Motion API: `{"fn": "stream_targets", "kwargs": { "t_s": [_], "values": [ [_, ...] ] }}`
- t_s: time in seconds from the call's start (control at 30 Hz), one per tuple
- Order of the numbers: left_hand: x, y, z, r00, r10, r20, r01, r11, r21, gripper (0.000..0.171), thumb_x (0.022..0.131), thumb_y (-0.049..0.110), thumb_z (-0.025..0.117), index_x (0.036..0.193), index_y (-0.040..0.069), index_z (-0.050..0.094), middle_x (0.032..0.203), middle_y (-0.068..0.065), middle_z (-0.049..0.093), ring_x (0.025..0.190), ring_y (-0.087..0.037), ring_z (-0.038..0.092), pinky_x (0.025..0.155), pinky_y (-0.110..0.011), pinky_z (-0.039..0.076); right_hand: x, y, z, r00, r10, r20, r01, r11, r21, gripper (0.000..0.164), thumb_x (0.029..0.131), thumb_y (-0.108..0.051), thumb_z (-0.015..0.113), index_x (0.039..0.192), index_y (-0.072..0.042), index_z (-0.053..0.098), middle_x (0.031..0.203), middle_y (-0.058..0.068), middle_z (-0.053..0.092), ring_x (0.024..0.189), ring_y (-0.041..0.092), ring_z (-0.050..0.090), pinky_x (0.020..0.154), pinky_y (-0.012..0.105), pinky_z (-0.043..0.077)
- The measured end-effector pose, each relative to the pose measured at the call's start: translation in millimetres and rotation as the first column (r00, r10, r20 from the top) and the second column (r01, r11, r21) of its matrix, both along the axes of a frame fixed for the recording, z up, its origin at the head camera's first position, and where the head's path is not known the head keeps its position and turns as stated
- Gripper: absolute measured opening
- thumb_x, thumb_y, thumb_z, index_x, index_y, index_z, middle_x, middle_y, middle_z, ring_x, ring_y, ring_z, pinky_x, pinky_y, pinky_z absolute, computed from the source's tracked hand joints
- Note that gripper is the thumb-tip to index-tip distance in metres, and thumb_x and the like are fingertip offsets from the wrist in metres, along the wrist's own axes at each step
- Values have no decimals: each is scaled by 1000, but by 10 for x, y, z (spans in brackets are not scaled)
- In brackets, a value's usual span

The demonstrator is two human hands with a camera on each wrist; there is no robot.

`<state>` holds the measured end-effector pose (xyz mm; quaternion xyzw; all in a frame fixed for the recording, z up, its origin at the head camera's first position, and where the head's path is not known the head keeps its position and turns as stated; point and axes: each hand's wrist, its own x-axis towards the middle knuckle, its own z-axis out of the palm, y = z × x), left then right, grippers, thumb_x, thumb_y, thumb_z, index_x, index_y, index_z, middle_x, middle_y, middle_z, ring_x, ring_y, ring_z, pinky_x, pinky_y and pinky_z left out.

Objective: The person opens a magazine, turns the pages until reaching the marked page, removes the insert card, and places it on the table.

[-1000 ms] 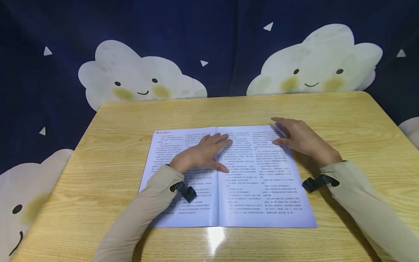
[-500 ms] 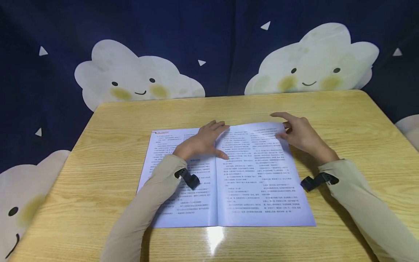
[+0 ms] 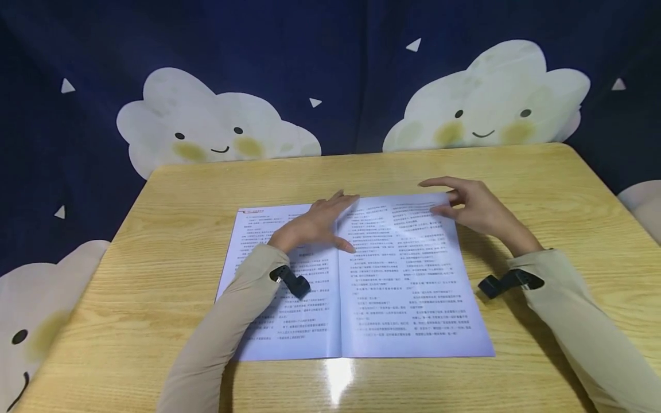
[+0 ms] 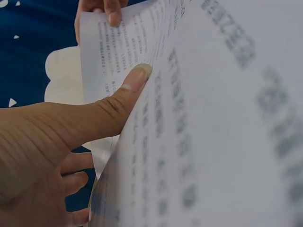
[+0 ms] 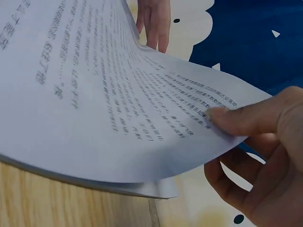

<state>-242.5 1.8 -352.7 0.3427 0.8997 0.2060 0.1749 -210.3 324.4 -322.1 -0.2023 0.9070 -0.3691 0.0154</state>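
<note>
R hand [image 3: 482, 211]: pinching page [image 3: 403, 275] by top corner, prob. to hold it off lower pages [image 5: 163, 190]. L hand [image 3: 311, 225]: spread over fold [image 3: 341, 327], prob. steadying magazine [image 3: 289, 349].

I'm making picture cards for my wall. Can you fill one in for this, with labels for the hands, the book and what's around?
Book: open, on the table
Page: right-hand one, raised at its far edge, curved
Left hand: over the book near its middle
Right hand: pinches the page
Backdrop: dark blue, smiling clouds
</note>
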Motion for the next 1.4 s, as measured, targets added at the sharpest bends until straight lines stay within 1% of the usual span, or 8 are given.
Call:
{"fn": "stream_targets", "kwargs": {
  "t_s": [0.23,0.43,0.6,0.87,1.07,1.17,1.27,1.4],
  "values": [
    [1,-22,1,999,-2,-32,3,1000,28,98,79,49,76,155,19,23,160,-8,19,148,-22,2,118,-44,7,-40,107,32,991,23,132,-12,997,-81,37,100,-19,55,136,-12,55,108,14,70,88,13,66,69,24,50],
    [-3,-11,-5,999,-10,-44,13,997,74,79,87,51,67,149,15,35,158,-8,24,148,-22,7,119,-43,6,-72,232,43,987,77,145,-65,994,-85,38,107,-23,37,136,-6,53,118,15,67,103,7,64,81,25,50],
    [18,19,28,1000,-7,-12,9,991,132,62,93,49,59,141,14,44,154,-10,32,145,-26,21,118,-42,9,-80,270,42,979,31,201,-25,999,-31,41,104,-27,44,138,-6,51,127,16,61,117,24,57,90,36,49],
    [74,113,72,984,-137,-110,155,972,179,37,103,33,47,126,7,59,124,-4,62,119,-15,54,116,-46,16,-86,273,31,964,0,267,-45,986,162,57,96,-30,61,144,-6,43,148,23,38,134,46,34,103,64,31],
    [187,183,141,975,-176,-139,199,964,179,20,102,31,50,106,15,61,90,6,63,76,-10,56,90,-34,42,-107,245,-18,961,21,277,-82,974,210,65,91,-27,69,145,-3,40,148,28,34,136,47,29,107,63,25],
    [269,206,194,969,-207,-132,218,973,77,27,102,34,49,119,16,60,108,3,66,97,-13,60,100,-41,36,-115,231,-43,960,20,279,-88,968,234,69,88,-26,73,144,-3,41,148,28,34,137,46,28,108,62,24],
    [347,218,235,962,-247,-115,245,969,-32,36,102,35,48,133,18,57,132,0,57,128,-18,47,110,-56,21,-124,212,-76,957,28,288,-100,966,237,72,85,-26,76,144,-4,41,150,26,32,139,46,24,109,62,22],
    [428,201,259,951,-290,-105,280,955,-99,36,102,33,48,135,21,58,136,-1,53,134,-19,39,110,-62,16,-130,190,-121,957,41,287,-110,968,227,75,83,-22,78,144,-3,40,151,26,30,140,45,23,109,61,24]
  ]
}}
